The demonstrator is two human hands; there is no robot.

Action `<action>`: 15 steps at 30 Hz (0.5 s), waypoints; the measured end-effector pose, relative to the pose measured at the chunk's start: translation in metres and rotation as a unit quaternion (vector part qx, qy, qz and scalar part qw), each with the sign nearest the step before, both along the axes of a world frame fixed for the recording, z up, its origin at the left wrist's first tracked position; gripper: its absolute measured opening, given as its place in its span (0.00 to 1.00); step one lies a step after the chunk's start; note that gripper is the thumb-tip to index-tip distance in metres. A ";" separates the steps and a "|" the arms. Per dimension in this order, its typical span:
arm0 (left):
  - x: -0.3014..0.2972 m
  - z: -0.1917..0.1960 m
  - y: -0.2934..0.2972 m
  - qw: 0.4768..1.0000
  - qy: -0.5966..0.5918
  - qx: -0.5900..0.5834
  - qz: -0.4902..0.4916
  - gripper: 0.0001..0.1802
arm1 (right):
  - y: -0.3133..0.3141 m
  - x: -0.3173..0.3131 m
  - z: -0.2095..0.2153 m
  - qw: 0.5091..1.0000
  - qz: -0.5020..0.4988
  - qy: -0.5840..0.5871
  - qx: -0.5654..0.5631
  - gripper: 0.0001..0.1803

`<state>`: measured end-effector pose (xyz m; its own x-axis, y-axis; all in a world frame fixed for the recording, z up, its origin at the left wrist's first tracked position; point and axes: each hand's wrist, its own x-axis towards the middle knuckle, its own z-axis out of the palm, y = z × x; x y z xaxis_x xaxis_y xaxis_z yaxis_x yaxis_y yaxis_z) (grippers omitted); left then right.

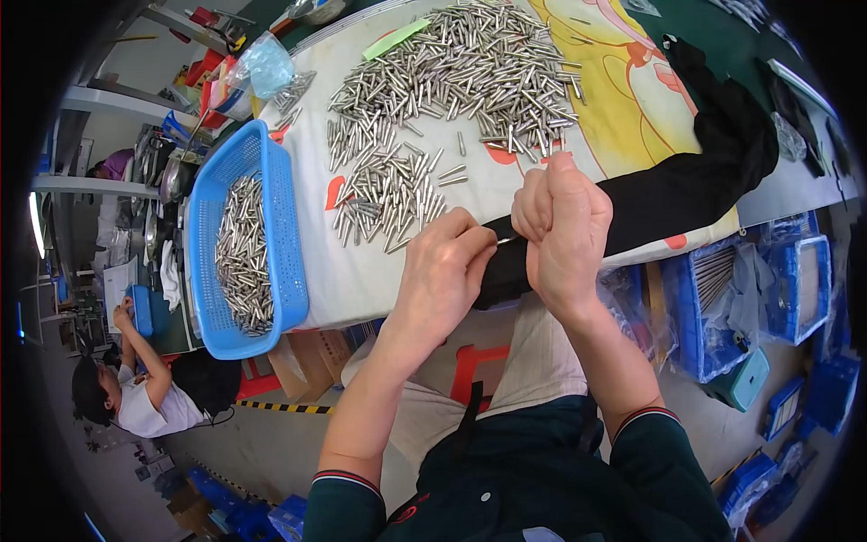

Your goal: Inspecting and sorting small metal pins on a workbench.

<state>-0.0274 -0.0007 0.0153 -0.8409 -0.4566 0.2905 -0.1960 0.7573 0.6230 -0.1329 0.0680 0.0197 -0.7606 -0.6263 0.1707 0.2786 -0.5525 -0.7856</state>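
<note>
My left hand (444, 266) is closed in a pinch, with a small silver metal pin (504, 241) at its fingertips, pointing toward my right hand. My right hand (567, 221) is curled into a fist right beside it, thumb uppermost; whatever it grips is hidden by the fingers. Both hands are over a black cloth (655, 203) that runs along the table's near edge and up to the right. Beyond them a large heap of similar silver metal pins (452, 68) covers the white patterned tablecloth (312, 217). A smaller cluster of pins (388, 194) lies closer to my left hand.
A blue perforated basket (291, 266) holding many pins stands at the table's left. A green strip (396, 40) lies on the heap. Blue crates (700, 316) with rods and plastic bags sit below to the right. Another person (153, 397) works at far left.
</note>
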 end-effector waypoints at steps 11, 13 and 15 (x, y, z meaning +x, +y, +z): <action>0.002 -0.005 0.002 0.998 0.011 -0.053 -0.013 0.06 | -0.005 0.013 -0.006 0.984 -0.041 0.168 0.050 0.23; 0.002 -0.005 0.002 0.996 0.003 -0.084 -0.009 0.05 | -0.003 0.008 -0.007 0.996 -0.026 0.082 0.020 0.23; 0.005 -0.008 -0.002 0.995 0.012 -0.098 0.001 0.06 | 0.000 -0.009 -0.006 0.998 0.011 -0.053 -0.035 0.24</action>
